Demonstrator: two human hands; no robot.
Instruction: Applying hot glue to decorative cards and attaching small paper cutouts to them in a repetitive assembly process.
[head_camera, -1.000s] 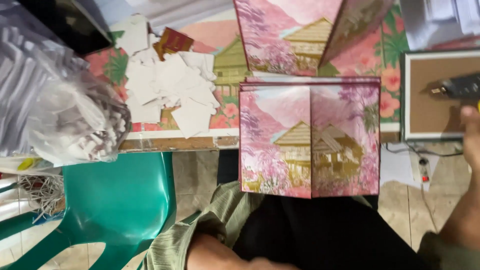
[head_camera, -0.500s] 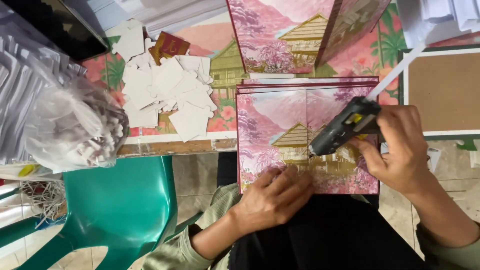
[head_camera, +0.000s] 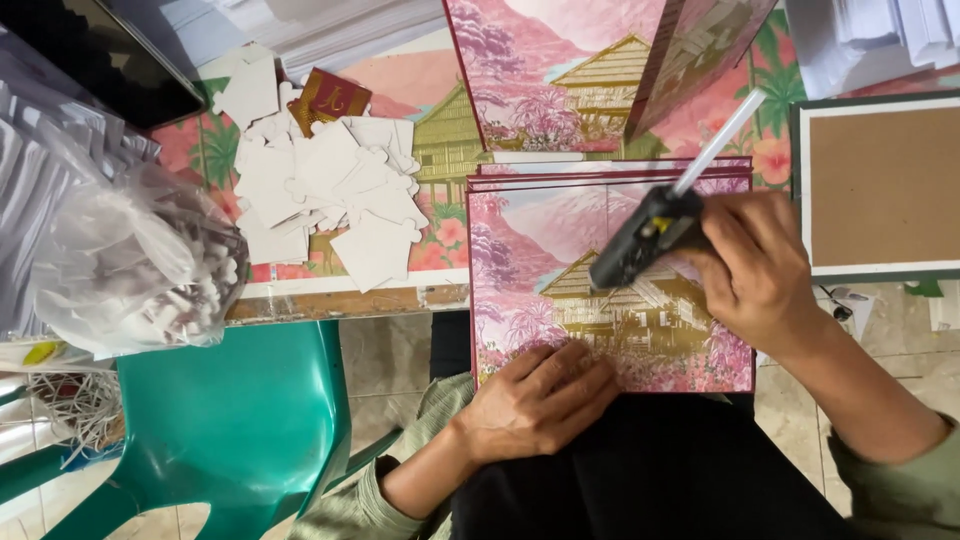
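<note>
A stack of pink printed cards (head_camera: 540, 250) showing a golden house and trees lies over the table edge and my lap. My left hand (head_camera: 540, 400) rests flat on the near edge of the top card, fingers together. My right hand (head_camera: 755, 270) grips a black glue gun (head_camera: 650, 235), its nozzle pointing down-left at the card's middle and a clear glue stick (head_camera: 720, 140) poking out behind. Another folded pink card (head_camera: 600, 70) stands open just beyond the stack.
A pile of white cut-out card shapes (head_camera: 330, 190) lies on the table to the left, next to a clear bag (head_camera: 130, 270) of more pieces. A green plastic chair (head_camera: 230, 420) stands at lower left. A framed brown board (head_camera: 880, 185) lies at right.
My right hand picked up the glue gun from the right and brought it over the card. My left hand came up from my lap and settled on the card's near edge.
</note>
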